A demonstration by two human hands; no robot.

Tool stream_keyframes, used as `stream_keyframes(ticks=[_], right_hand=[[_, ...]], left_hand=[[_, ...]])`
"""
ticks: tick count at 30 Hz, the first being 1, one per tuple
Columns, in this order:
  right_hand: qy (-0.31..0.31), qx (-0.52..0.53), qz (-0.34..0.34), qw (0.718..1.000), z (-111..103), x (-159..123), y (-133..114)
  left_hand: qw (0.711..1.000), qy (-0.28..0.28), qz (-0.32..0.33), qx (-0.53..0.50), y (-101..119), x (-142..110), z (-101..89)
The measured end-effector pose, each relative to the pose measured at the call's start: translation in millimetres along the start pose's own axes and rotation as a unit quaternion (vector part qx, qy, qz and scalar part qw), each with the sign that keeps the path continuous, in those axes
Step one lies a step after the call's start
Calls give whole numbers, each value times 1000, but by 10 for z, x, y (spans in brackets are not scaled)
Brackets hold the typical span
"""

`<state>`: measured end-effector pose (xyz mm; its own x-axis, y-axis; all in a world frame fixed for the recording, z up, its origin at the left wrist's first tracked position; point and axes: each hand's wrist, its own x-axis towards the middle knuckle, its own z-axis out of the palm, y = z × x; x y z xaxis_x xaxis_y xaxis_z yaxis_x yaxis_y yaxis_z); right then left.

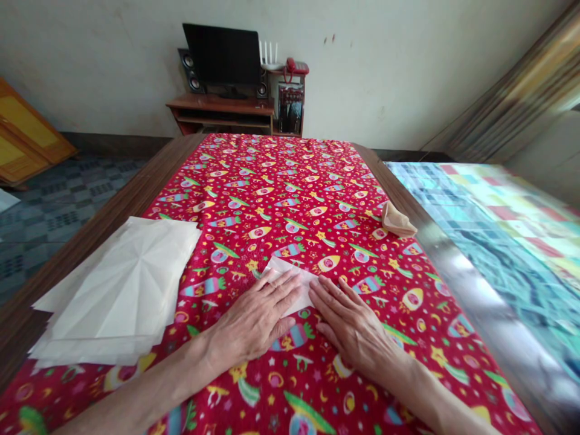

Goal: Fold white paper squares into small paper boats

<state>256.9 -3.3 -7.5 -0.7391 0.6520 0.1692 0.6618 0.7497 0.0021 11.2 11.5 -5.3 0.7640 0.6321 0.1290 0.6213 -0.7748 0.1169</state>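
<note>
A small folded piece of white paper lies flat on the red patterned cloth, near the middle of the table. My left hand rests palm down with fingers extended over its left part. From the other side, my right hand lies flat, its fingertips at the paper's right edge. Both hands partly cover the paper, so its full outline is hidden. To the left sits a stack of creased white sheets. A folded tan paper piece stands at the cloth's right edge.
The cloth covers a dark wooden table whose side edges show. Beyond its far end are a desk with a monitor, speakers and a red telephone. A bed with a patterned cover adjoins the right side.
</note>
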Motion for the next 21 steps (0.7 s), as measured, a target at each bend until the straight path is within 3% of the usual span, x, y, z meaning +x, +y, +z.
stream_keyframes(ticks=[14, 16, 19, 21], right_hand=[[42, 21, 33, 998, -3, -151, 24], [63, 30, 39, 997, -7, -144, 18], [101, 62, 70, 990, -18, -55, 21], [125, 87, 93, 984, -14, 42, 40]], left_hand=[[995, 39, -83, 38, -311, -273, -55], [994, 65, -88, 27, -345, -245, -57], [985, 147, -87, -20, -394, -95, -85], [983, 154, -82, -64, -437, 54, -116]])
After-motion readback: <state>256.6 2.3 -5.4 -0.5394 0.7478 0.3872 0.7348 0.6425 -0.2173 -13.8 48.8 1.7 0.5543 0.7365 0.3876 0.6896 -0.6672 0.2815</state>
